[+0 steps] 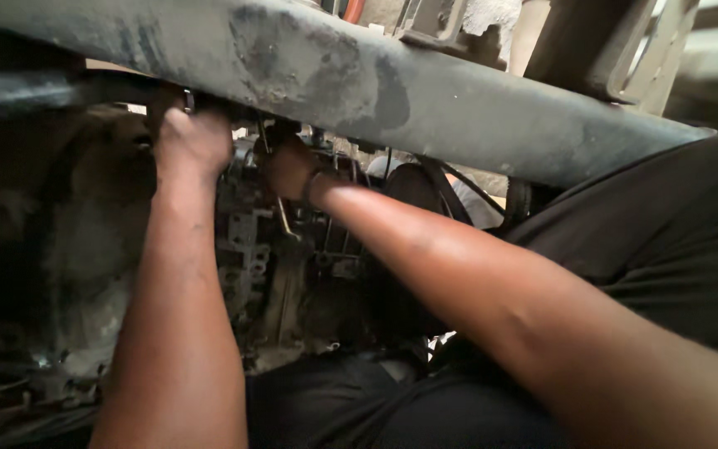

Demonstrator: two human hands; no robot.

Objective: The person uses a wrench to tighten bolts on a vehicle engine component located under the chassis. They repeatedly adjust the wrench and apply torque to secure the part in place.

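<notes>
Item: thin bent grey metal rod (280, 212), amid greasy machinery under grey steel frame beam (392, 91). Prob. stiff, oily, slippery; grip near top. Left hand (193, 141) closed on hidden part; right hand (288, 166) wrapped round rod.

Vehicle repair workshop: grimy chassis beam (392, 91), greasy engine parts (247, 249) underneath.

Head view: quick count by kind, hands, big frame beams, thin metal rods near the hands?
Hands: 2, left hand and right hand, both reaching up under the beam
Grey frame beam: 1
Thin metal rod by the right hand: 1 clearly visible; others too dark to tell
Total: 4
</notes>
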